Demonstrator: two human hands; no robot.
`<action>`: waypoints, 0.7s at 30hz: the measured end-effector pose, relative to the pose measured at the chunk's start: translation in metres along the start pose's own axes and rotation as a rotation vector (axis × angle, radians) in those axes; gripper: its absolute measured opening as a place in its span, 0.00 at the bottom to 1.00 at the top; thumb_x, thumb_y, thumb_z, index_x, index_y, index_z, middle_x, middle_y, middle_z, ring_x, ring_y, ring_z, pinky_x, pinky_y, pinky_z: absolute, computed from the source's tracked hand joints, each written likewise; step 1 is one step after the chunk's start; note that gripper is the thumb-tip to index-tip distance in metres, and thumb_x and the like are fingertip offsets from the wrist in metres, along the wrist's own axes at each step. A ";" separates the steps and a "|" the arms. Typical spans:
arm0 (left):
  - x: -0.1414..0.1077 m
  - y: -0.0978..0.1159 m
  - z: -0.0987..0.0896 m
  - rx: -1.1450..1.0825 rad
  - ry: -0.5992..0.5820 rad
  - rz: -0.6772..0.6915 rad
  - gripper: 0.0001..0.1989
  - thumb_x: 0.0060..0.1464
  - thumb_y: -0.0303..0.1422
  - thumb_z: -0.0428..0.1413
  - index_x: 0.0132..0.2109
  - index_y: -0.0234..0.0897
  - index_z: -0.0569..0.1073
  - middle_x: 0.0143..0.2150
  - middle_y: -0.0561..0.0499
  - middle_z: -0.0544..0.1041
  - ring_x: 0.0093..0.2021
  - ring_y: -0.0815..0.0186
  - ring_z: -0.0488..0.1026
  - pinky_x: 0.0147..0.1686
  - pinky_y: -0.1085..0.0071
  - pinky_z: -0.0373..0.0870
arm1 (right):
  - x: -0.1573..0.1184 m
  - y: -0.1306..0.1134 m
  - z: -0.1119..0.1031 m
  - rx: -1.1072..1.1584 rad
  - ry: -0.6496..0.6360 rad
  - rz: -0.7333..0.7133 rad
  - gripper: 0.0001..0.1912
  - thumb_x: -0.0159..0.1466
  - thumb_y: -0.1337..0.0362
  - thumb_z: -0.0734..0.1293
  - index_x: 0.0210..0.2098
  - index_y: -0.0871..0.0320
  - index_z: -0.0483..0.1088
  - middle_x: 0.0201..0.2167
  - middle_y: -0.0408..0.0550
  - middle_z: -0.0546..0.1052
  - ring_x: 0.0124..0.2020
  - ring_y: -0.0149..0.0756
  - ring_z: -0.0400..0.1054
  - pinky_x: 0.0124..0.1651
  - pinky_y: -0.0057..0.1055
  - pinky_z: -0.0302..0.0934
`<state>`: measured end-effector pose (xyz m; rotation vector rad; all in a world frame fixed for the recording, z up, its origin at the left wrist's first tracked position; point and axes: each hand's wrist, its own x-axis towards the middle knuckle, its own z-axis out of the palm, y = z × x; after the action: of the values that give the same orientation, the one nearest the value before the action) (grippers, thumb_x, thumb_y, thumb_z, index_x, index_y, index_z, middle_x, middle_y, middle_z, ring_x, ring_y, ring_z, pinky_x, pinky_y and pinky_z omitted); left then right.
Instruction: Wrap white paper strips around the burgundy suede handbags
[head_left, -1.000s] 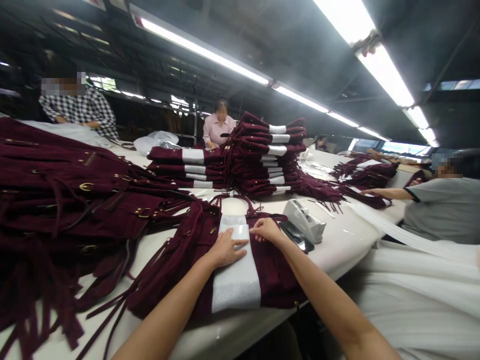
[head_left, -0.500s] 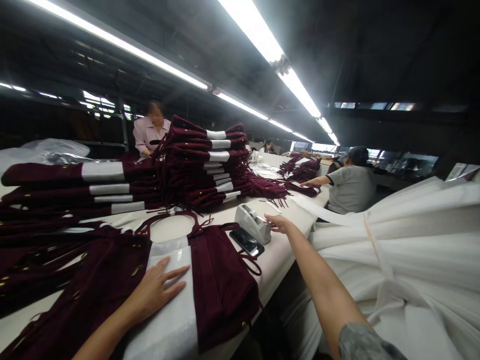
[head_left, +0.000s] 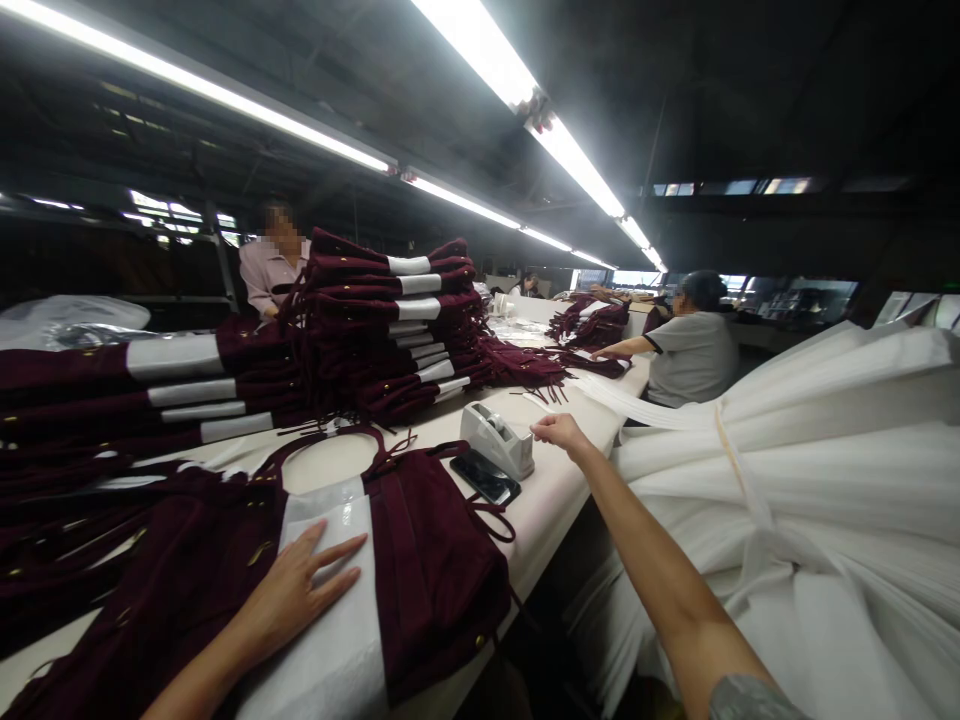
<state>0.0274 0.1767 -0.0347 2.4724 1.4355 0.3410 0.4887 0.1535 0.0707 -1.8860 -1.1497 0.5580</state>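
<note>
Here, maroon bag (head_left: 431,560) under left hand (head_left: 296,590).

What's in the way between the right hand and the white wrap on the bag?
Two things! The tape dispenser sits right by the right hand, and the dark phone lies between it and the maroon bag. The hand could probably go over both. The left hand also rests on the white wrap.

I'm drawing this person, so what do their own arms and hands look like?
The left hand and right hand are bare, with no gloves or watch. The left forearm and right forearm are uncovered too. A greyish, patterned sleeve shows on the right; no left sleeve is in view.
</note>
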 end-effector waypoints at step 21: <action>-0.020 0.017 -0.016 -0.142 -0.060 -0.009 0.24 0.59 0.47 0.53 0.60 0.52 0.68 0.70 0.47 0.52 0.70 0.48 0.43 0.67 0.54 0.43 | -0.103 -0.097 0.176 0.294 -0.293 -0.141 0.10 0.62 0.61 0.70 0.36 0.64 0.75 0.32 0.52 0.79 0.28 0.30 0.73 0.28 0.22 0.65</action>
<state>0.0267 0.1530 -0.0155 2.3427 1.3504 0.3514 0.2641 0.1601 0.0492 -1.4929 -1.2961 0.8937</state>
